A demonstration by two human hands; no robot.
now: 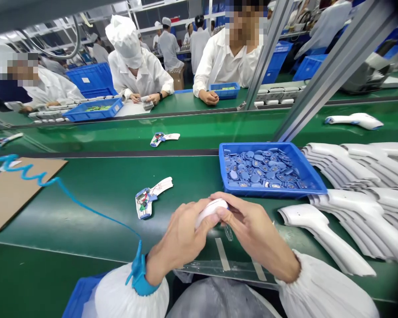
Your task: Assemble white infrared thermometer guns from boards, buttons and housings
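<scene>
Both hands meet in front of me around a white plastic thermometer housing. Its left part is wrapped by my left hand, thumb pressed along the side. The fingers and thumb of my right hand close on its right end, where a bit of blue shows. Much of the housing is hidden by the fingers. To the left of my hands lies an opened thermometer half with circuit board and wires exposed. Beyond my right hand stands a blue tray full of small blue plastic parts.
Stacks of white housing shells fill the right side of the bench. Another opened half and a white thermometer lie on the green belt. A coiled blue cord runs to my left wrist. Cardboard lies left. Co-workers sit opposite.
</scene>
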